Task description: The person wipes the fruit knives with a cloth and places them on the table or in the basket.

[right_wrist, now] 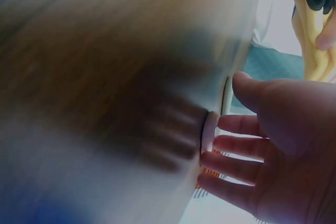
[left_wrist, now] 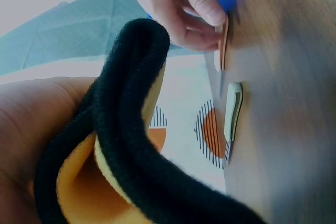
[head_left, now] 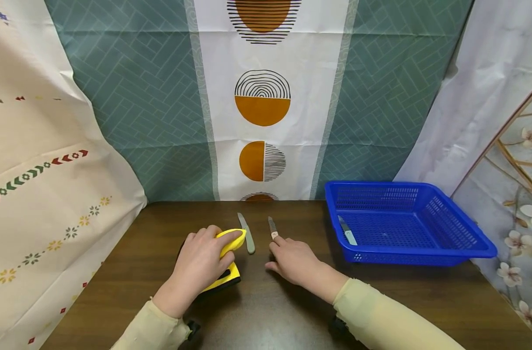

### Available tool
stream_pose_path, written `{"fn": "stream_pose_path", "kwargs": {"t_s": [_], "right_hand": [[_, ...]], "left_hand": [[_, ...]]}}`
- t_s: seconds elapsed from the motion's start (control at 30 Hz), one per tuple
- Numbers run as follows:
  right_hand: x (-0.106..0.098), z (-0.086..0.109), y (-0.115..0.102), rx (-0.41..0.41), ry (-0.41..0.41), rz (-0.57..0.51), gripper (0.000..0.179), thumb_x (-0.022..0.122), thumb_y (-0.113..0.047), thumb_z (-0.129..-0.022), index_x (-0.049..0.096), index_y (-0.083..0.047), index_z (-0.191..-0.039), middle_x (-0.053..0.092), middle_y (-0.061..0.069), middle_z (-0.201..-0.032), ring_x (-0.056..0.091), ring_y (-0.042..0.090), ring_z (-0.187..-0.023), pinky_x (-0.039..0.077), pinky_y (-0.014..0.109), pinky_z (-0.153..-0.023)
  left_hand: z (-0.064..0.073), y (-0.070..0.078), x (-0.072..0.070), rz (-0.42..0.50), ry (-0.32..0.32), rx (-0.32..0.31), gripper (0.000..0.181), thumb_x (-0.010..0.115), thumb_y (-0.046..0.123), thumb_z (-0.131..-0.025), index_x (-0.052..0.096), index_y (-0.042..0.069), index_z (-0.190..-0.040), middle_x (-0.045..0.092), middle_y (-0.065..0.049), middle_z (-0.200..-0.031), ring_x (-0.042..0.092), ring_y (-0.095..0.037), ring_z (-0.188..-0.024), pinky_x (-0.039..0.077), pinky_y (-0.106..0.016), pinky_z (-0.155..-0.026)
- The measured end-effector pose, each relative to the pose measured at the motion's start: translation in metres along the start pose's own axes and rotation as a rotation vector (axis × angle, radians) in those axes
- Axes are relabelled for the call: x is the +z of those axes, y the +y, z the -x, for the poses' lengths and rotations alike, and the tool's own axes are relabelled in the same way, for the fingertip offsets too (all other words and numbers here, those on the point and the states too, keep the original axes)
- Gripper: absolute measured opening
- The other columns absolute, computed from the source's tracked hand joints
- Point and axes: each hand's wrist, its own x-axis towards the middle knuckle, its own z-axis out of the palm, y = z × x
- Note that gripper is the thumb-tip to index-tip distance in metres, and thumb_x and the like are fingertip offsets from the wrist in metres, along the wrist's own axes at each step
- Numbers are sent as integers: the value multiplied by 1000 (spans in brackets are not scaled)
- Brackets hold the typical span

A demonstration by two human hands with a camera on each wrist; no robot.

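My left hand grips a folded yellow cloth with black edging, bunched between thumb and fingers above the table. My right hand is at a knife with a pale pinkish handle, which lies on the table, blade pointing away. In the right wrist view, the fingers stretch out to the knife handle while the thumb stands apart. Between the hands lies a second knife with a pale green handle, its blade also toward the back.
A blue plastic basket stands on the right of the brown wooden table. Inside it, near the left wall, lies another knife with a light handle. Patterned cloth hangings close off the back and both sides.
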Motion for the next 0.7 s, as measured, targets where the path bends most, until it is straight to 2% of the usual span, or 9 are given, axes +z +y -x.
{"fn": "stream_pose_path", "kwargs": {"t_s": [0.17,0.3,0.5,0.7], "right_hand": [[2,0,7,50,41,12,41,85,-45,-97,75,-8,-113,71,9,-118,73,27,-88,62,44,-69],[4,-3,9,151,56,20,46,90,-40,-93,74,-5,-118,68,10,-105,72,28,-83,62,45,-66],[7,-11,13,276,21,45,47,91,-42,-91,68,-3,-101,62,10,-86,69,28,-77,61,46,-62],[7,-15,15,310,-23,51,43,90,-40,-92,68,-3,-92,62,9,-79,68,28,-74,60,46,-62]], "left_hand": [[0,0,-1,1,7,1,47,79,18,-91,79,27,-137,71,-10,-107,63,-28,-86,51,-48,-76],[0,1,-1,6,0,2,48,80,19,-91,79,27,-138,71,-10,-108,63,-28,-87,51,-47,-77],[1,1,-1,5,-5,-8,48,79,19,-91,79,28,-138,71,-10,-109,63,-28,-88,50,-47,-77],[2,1,-1,-4,-2,-3,48,80,18,-91,80,27,-138,71,-10,-108,62,-27,-86,50,-46,-76]]}}
